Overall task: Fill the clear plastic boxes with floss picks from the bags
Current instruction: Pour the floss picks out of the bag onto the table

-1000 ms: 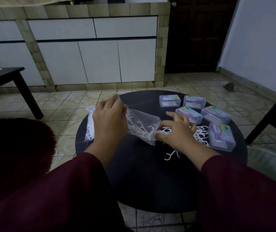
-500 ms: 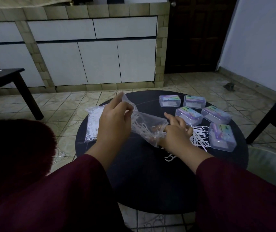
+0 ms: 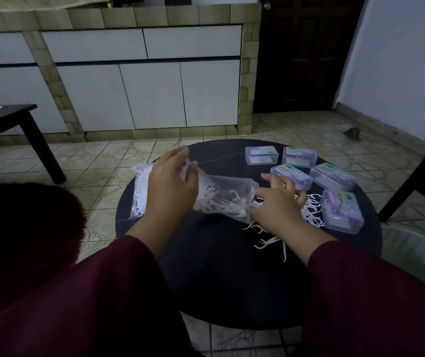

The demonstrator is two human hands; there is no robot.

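Bag [image 3: 228, 195] position has changed over the last second: the left hand [image 3: 171, 184] has lifted the closed end higher, so the open mouth now slopes down toward the right hand [image 3: 274, 206], where before the bag lay nearly flat on the round table [image 3: 206, 274]. Judgement: this is an emptying step, tipping the remaining floss picks toward the mouth; no box has been filled yet. Left hand pinches the raised end of the bag, thumb and fingers curled on the plastic. Right hand sits at the bag's mouth with fingers bent and spread over the loose floss picks [image 3: 312, 212] heaped just right of it; whether it grips the plastic rim or only rakes picks out cannot be told. A few picks lie scattered on the table just below the right hand. Five clear plastic boxes [image 3: 333, 177] stand beyond and right of the right hand, all with lids closed. A second bag [image 3: 140, 191], full, lies flat just left of the left hand.
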